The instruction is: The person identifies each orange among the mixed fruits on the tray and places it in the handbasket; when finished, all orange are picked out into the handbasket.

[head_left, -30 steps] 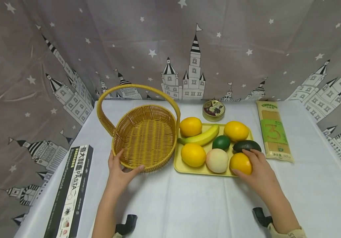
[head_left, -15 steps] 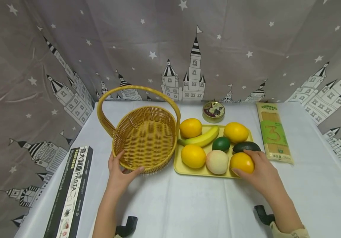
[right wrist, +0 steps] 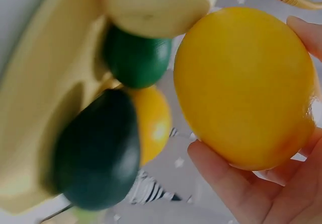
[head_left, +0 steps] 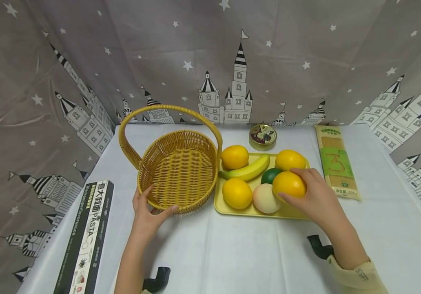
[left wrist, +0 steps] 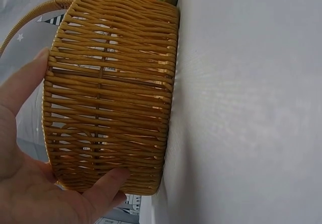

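My right hand (head_left: 318, 198) grips a yellow lemon (head_left: 288, 184), raised over the right part of the yellow tray (head_left: 229, 211). In the right wrist view this lemon (right wrist: 244, 88) is clear of the tray, between thumb and fingers. A dark avocado (right wrist: 98, 156) lies beside it there; the hand hides it in the head view. A small green fruit (head_left: 270, 175) and a pale peach (head_left: 266, 199) sit close by. On the left, my left hand (head_left: 149, 216) holds the near rim of the wicker basket (head_left: 185, 171), fingers against its woven wall (left wrist: 110, 93).
The tray also bears a banana (head_left: 247, 169) and three more lemons, one (head_left: 237, 193) at its front left. Behind it stands a round tin (head_left: 262, 137). A noodle pack (head_left: 337, 163) lies right, a long pasta box (head_left: 85, 241) left. The basket's tall handle (head_left: 170, 107) arches up.
The right hand has lifted the lemon off the tray's front right corner, up and leftward, so it now overlaps the green fruit. The left hand stays on the basket.
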### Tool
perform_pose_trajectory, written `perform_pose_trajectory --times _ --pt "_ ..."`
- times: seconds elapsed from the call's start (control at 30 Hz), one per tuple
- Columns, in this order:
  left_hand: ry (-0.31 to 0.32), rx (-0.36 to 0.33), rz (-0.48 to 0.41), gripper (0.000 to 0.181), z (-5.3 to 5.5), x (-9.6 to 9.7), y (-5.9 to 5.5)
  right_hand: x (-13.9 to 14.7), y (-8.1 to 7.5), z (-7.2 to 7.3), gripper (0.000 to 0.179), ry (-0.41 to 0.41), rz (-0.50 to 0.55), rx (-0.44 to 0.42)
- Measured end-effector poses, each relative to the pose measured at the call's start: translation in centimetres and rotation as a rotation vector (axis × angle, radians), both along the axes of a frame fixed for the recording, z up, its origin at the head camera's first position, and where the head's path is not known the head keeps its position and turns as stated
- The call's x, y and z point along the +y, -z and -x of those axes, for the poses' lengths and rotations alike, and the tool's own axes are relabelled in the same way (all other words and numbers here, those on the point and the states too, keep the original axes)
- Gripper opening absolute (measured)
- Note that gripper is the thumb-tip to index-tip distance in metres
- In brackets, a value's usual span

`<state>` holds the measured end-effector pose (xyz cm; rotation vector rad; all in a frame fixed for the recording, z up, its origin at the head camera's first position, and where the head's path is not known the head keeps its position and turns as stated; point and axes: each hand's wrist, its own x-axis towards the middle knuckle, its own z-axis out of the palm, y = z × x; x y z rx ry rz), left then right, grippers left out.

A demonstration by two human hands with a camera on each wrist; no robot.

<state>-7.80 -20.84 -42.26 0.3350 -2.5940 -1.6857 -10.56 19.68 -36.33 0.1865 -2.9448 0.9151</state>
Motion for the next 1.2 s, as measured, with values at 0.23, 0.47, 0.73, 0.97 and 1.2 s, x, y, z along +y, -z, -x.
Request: perform_pose_trajectory --times 0.23,0.47,0.73,0.97,1.2 --pt "-0.004 -0.004 -0.005 0.1 -0.3 -0.2 -0.3 -3.1 -1.5 1.4 0.081 -0.082 0.043 0.018" --pt "-0.009 -0.01 0.006 0.101 -0.3 -0.2 -0.4 -6.7 -2.0 3.4 0.077 -0.166 0.162 0.044" --pt "-0.007 0.005 -0.002 0.102 -0.3 -0.4 -0.3 -11.9 -2.7 4.3 0.07 -0.296 0.238 0.039" --pt "0.011 0.006 -0.017 0.101 -0.1 -0.5 0.1 -16.6 -2.0 4.8 0.068 -0.421 0.206 0.076" --pt "0.019 0.007 -0.015 0.101 -0.1 -0.5 0.6 -20.4 -0.2 5.2 0.069 -0.51 0.113 0.036"
